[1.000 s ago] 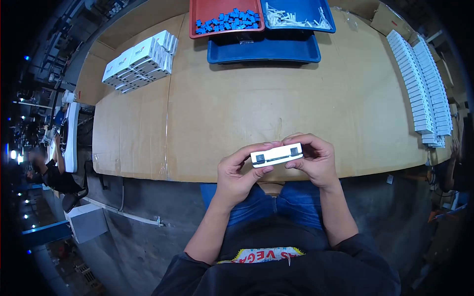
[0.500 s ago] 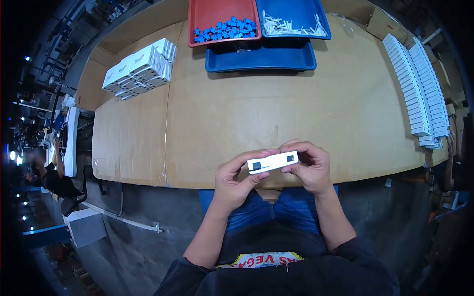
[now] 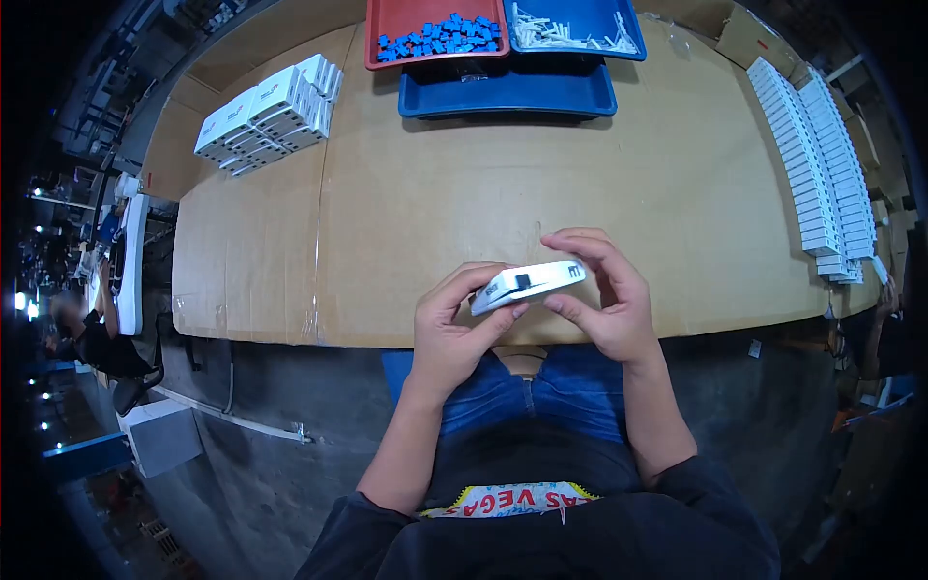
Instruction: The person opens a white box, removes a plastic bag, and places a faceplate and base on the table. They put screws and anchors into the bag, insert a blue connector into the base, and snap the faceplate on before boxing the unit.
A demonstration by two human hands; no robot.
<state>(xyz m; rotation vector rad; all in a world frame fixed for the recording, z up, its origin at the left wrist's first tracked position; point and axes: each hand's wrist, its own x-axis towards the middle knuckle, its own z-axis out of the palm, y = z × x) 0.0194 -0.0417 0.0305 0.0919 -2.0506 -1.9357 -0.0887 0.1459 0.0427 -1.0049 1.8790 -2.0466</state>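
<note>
My left hand (image 3: 454, 314) pinches a small white plastic case (image 3: 543, 277) between thumb and fingers, just over the near edge of the table. The case is tilted, with its narrow side towards me. That side has a black square part left of its middle and dark markings at both ends. My right hand (image 3: 611, 295) is open around the right end of the case. Its thumb is below the case and its fingers are raised above, apart from the surface.
A red tray (image 3: 385, 64) of blue pieces and a blue tray (image 3: 633, 48) of white sticks stand behind a lower blue tray (image 3: 507, 100). White cases (image 3: 261, 114) are stacked left; long rows (image 3: 807, 169) stand right. A person (image 3: 106, 333) sits far left.
The case has turned in my left hand, its right end rising and another side coming into view. My right hand has let go and spread its fingers. The view has shifted slightly.
</note>
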